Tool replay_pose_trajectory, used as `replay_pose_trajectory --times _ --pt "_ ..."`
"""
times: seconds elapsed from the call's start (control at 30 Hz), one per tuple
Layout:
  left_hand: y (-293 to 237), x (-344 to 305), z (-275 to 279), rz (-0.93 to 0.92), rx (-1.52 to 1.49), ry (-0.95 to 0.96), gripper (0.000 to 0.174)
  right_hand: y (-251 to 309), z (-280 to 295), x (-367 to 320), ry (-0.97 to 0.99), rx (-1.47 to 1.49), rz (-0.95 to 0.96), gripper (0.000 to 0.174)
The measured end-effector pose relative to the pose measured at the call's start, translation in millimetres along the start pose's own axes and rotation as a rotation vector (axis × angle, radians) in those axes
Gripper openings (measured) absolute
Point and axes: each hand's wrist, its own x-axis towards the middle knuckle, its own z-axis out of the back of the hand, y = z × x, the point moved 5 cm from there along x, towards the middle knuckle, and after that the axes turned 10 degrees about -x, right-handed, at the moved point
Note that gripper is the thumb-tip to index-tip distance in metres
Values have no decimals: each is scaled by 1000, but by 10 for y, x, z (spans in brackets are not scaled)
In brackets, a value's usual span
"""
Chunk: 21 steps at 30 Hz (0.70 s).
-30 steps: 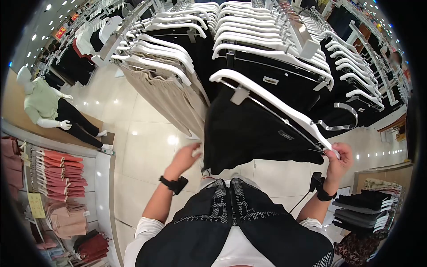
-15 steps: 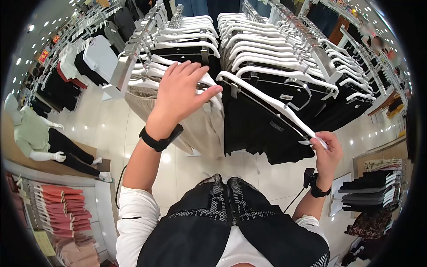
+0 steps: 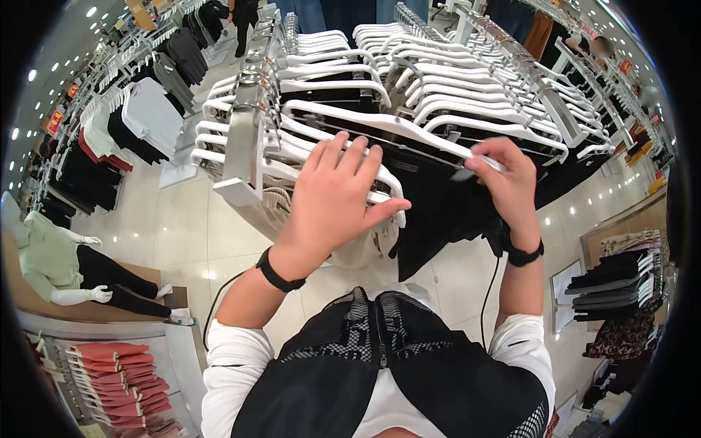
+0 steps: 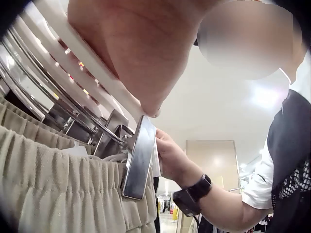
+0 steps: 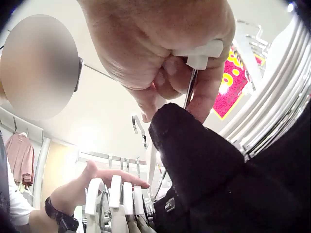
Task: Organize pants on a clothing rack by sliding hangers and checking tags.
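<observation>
My right hand [image 3: 507,182] grips one end of a white hanger [image 3: 387,123], fingers and thumb curled round it. Black trousers [image 3: 431,204] hang from its bar; in the right wrist view their dark waistband [image 5: 194,155] is close under the hand. The hanger's far end reaches over the left rail's row. With fingers spread and straight, my left hand [image 3: 332,197] lies over white hangers that carry beige trousers [image 3: 274,208]. A metal clip [image 4: 138,160] and the gathered beige waistband [image 4: 68,179] show just below that hand in the left wrist view.
The left metal rail [image 3: 244,157] ends close beside my left hand. Another rail [image 3: 558,109] full of white hangers runs along the right. A mannequin [image 3: 47,252] stands at left, above a rack of pink garments [image 3: 120,372]. Folded dark clothes [image 3: 606,281] hang at right.
My left hand has risen from beside the black trousers onto the left rail's hangers. The right hand has carried the hanger with the black trousers up and left, toward that rail.
</observation>
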Motion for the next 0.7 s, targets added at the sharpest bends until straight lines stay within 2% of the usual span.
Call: replay_pose_trajectory --times 0.13,0.37,0.47,0.6,0.63,0.7 --pt "-4 1 -27 21 8 -42 71 226 -391 441 63 89 149 18" --pt "-1 68 -81 73 40 -37 66 421 -1048 1069 155 106 228 23" --pt "15 123 -118 103 65 -35 63 536 -1295 1240 146 203 383 24" --pt "33 148 -172 135 97 -38 61 548 -1602 1413 273 86 345 26" --pt "32 154 -184 140 103 -38 60 481 -1705 1447 236 115 412 27" --pt "39 180 -213 149 108 -34 58 322 -1730 1467 258 -61 304 29"
